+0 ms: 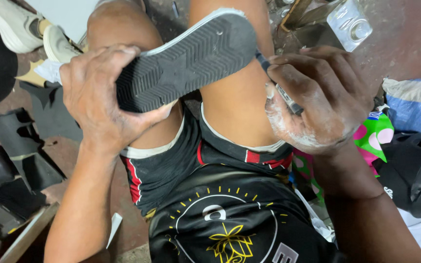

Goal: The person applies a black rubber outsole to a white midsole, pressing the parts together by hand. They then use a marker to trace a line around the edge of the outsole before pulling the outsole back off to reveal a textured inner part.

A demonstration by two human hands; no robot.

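My left hand [98, 95] grips the heel end of a dark grey shoe sole [191, 58] with a zigzag tread and a white rim, holding it tread-up across my bare knees. My right hand [317, 97], smeared with white paste, is closed around a thin dark pen-like tool [281, 90]. The tool's tip meets the sole's right edge near the toe. Its lower end is hidden inside my fist.
White shoes [20, 29] lie on the floor at the top left. Dark sole pieces [15, 141] are piled at the left. A clear plastic container [349, 22] sits at the top right. Blue and colourful bags [405, 112] lie at the right.
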